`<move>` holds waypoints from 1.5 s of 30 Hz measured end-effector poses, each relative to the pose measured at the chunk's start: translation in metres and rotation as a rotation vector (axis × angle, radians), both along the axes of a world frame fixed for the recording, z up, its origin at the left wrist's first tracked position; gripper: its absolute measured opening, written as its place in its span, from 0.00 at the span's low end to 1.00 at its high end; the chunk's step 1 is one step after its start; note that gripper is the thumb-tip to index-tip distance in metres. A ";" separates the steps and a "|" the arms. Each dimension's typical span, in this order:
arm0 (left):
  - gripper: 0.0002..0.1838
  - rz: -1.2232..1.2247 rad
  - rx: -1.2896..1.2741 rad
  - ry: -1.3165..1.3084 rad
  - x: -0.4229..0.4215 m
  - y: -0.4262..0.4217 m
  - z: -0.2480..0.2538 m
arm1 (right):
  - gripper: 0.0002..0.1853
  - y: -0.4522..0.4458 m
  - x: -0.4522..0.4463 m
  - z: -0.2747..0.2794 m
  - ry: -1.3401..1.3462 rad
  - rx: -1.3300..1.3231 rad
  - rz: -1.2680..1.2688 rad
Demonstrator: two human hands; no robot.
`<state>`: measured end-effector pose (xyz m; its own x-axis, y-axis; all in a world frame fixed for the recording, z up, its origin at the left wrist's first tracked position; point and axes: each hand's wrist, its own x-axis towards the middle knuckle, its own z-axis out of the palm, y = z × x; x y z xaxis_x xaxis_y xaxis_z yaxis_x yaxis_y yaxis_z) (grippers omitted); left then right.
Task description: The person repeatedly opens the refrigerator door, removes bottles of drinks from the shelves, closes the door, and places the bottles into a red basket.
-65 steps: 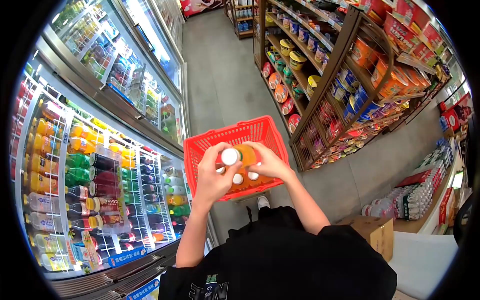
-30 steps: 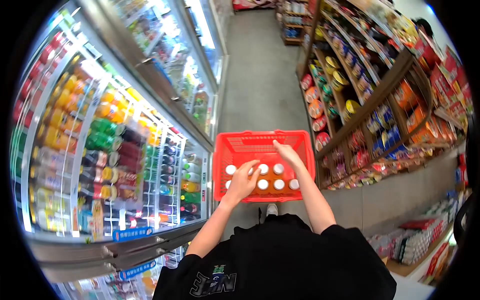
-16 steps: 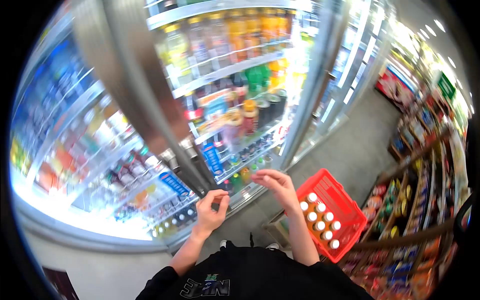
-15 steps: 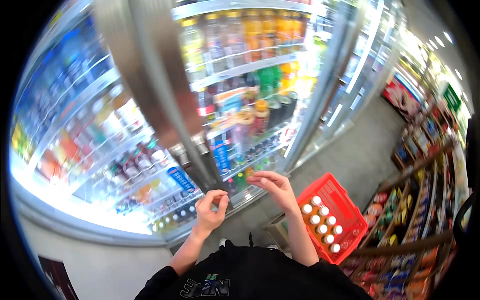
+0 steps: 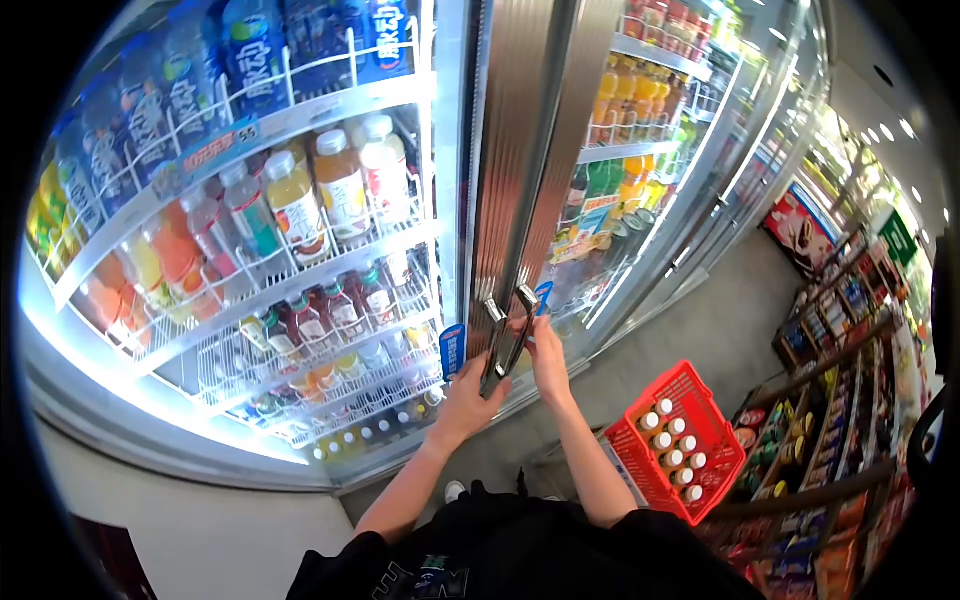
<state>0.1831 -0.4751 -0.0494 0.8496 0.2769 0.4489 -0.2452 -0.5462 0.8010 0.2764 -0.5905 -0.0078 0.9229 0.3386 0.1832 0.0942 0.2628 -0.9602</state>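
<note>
Two tall metal-framed cooler doors meet in front of me, with a left door handle (image 5: 493,338) and a right door handle (image 5: 518,338) side by side. My left hand (image 5: 466,405) is closed around the lower end of the left handle, its thumb towards the right handle. Partly behind the right handle, the fingers of my right hand (image 5: 549,362) curl about it; some fingertips are hidden. A blue tag (image 5: 453,350) hangs beside my left hand. Through the glass, rows of bottled drinks (image 5: 295,205) stand on wire shelves.
A red shopping basket (image 5: 722,425) holding several white-capped bottles (image 5: 672,443) is at my right, above the grey floor (image 5: 725,290). Snack shelves (image 5: 840,430) run along the right side. More cooler doors (image 5: 715,215) extend farther right.
Both hands have moved from in front of the cooler onto the door handles. The view has shifted, bringing the handles higher and farther right, and the shelves look sharper.
</note>
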 end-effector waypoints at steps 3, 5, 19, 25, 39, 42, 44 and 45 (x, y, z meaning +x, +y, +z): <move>0.18 -0.001 -0.199 0.029 0.011 -0.014 0.005 | 0.23 -0.003 0.006 -0.005 0.034 -0.001 0.062; 0.15 0.129 -0.208 -0.039 0.020 -0.019 -0.019 | 0.22 -0.008 0.010 -0.001 0.057 -0.026 0.133; 0.22 0.648 -0.384 -0.097 0.041 -0.070 -0.017 | 0.22 -0.015 0.038 0.001 0.135 -0.009 0.435; 0.24 0.780 -0.215 -0.110 0.046 -0.070 -0.020 | 0.23 -0.012 0.040 0.000 0.167 0.016 0.510; 0.22 0.953 -0.139 -0.075 0.045 -0.091 -0.006 | 0.25 -0.018 0.046 0.012 0.104 -0.127 0.519; 0.19 0.982 -0.292 -0.110 0.037 -0.106 -0.012 | 0.25 -0.015 0.049 0.006 0.134 -0.133 0.509; 0.17 0.947 -0.246 -0.175 0.020 -0.113 -0.019 | 0.25 -0.016 0.042 0.003 0.084 -0.198 0.515; 0.16 0.890 -0.248 -0.156 0.009 -0.118 -0.018 | 0.25 -0.015 0.034 -0.007 -0.004 -0.118 0.410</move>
<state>0.1926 -0.5928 -0.0670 0.2141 0.8993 0.3812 0.0665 -0.4028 0.9129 0.3101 -0.6051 -0.0144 0.7066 0.6966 0.1246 0.0082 0.1679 -0.9858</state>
